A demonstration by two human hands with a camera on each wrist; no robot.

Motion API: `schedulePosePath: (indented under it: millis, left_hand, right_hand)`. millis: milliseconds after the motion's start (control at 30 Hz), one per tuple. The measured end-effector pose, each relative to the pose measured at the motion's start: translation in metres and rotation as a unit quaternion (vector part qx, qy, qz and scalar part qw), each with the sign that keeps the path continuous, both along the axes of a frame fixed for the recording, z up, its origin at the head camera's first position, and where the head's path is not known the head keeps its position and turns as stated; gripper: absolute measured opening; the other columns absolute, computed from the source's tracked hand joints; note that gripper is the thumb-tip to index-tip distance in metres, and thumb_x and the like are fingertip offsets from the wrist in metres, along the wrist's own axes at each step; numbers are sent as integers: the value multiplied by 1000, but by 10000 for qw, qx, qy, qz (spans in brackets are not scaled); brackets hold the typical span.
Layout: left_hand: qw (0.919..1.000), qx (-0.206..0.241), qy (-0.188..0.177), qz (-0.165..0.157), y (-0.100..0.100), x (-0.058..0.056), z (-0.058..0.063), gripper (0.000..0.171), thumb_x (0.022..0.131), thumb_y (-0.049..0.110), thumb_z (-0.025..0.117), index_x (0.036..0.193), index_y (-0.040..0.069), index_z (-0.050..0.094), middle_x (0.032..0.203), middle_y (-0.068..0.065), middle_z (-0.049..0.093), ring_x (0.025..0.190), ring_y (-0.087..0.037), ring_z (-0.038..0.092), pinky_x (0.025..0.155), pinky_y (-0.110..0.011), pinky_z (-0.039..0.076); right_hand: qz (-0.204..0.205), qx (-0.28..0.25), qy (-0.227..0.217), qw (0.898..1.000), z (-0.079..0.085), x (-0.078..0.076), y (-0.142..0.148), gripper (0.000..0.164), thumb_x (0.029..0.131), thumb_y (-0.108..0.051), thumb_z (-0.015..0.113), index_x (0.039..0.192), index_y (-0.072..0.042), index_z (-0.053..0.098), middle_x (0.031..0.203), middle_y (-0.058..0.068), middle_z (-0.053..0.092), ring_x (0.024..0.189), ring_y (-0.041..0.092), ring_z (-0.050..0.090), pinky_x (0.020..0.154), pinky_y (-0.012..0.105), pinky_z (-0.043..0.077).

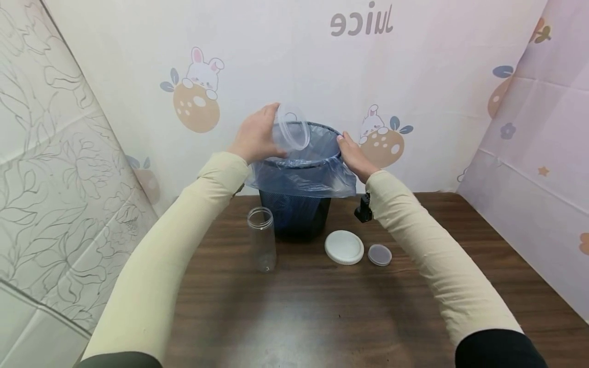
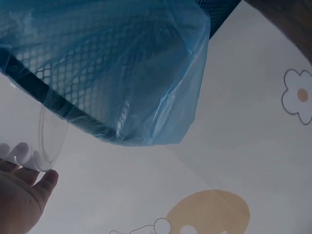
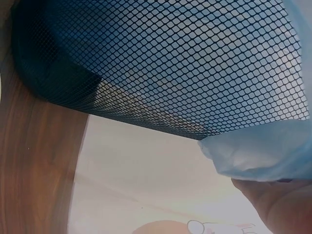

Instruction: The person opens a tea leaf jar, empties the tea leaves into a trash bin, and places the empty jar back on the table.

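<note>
My left hand (image 1: 255,137) holds a clear plastic container (image 1: 301,134), tilted, over the mouth of a dark mesh trash bin (image 1: 294,217). In the left wrist view, the fingers of the left hand (image 2: 19,202) curl around the clear container's side. A translucent blue bag (image 1: 308,183) lines the bin and folds down over its rim. At the bin's right side, my right hand (image 1: 356,157) grips the rim through the bag. The right wrist view has the right hand (image 3: 287,207) partly covered by the bag's edge (image 3: 258,151).
A tall clear jar (image 1: 263,240) without a lid stands in front of the bin on the wooden table (image 1: 294,317). Right of it lie a white round lid (image 1: 344,247) and a smaller translucent lid (image 1: 379,255). A patterned curtain (image 1: 294,66) hangs behind.
</note>
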State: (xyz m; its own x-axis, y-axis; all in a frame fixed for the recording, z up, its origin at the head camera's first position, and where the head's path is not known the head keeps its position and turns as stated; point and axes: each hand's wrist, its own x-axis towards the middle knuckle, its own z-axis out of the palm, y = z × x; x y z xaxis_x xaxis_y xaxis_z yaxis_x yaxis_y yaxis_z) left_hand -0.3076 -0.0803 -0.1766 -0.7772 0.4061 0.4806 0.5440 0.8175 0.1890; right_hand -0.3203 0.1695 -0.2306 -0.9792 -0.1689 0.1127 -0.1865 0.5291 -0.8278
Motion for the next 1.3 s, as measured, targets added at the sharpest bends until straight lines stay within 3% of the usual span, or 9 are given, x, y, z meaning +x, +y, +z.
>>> schedulePosePath:
  millis: [200, 467, 633, 833, 1000, 1133, 1300]
  left_hand:
    - [9947, 908, -482, -93, 0, 3, -3, 112, 57, 25, 92, 146, 2, 27, 142, -13, 42, 128, -26, 42, 107, -34, 29]
    - [9828, 1714, -658, -202, -2, 5, -1, 101, 60, 26, 91, 141, 5, 35, 136, -8, 47, 126, -22, 44, 105, -31, 31]
    - [9678, 2299, -999, -246, -1, 9, 2, 98, 62, 29, 90, 140, 7, 35, 133, -5, 50, 124, -20, 45, 102, -29, 34]
    - [9479, 2854, -1340, -445, 2, 13, 2, 95, 65, 30, 89, 139, 9, 35, 132, -4, 49, 122, -20, 46, 97, -29, 39]
    - [9342, 3144, -1521, -727, 5, 19, 2, 90, 67, 29, 87, 140, 9, 37, 134, -5, 49, 118, -18, 48, 95, -28, 41]
    - [9233, 3308, -1707, -950, 7, 25, 4, 89, 70, 28, 86, 142, 9, 37, 134, -4, 50, 117, -17, 49, 94, -28, 42]
    - [9061, 3482, -2050, -1252, 9, 33, 7, 88, 73, 26, 83, 145, 10, 34, 137, -4, 48, 117, -16, 51, 94, -30, 43]
  right_hand:
    - [98, -37, -94, 9999, -1, 0, 2, 62, 104, -37, 20, 152, -7, -5, 159, 8, -6, 144, 21, -6, 114, 34, 0]
    - [286, 82, 334, 9990, 3, 3, 3, 67, 102, -41, 30, 153, -12, -1, 159, 8, -3, 144, 22, -2, 114, 37, 3]
    - [469, -130, 888, 9949, 8, 8, 2, 68, 101, -40, 39, 154, -12, 8, 159, 7, 5, 144, 21, 4, 114, 39, 7]
    - [972, -459, 1382, 9845, 16, 15, -2, 67, 97, -37, 52, 152, -16, 21, 157, 1, 19, 143, 12, 12, 113, 39, 13]
    - [1566, -1020, 1401, 9723, 24, 20, -9, 71, 93, -32, 59, 151, -12, 24, 155, 6, 26, 141, 14, 21, 112, 34, 20]
    - [1743, -1269, 1246, 9685, 30, 25, -14, 77, 90, -34, 64, 151, -9, 23, 153, 10, 30, 139, 19, 28, 110, 29, 25]
    - [2002, -1675, 1201, 9578, 38, 31, -18, 84, 82, -41, 73, 149, -10, 31, 150, 9, 36, 136, 20, 36, 106, 35, 33]
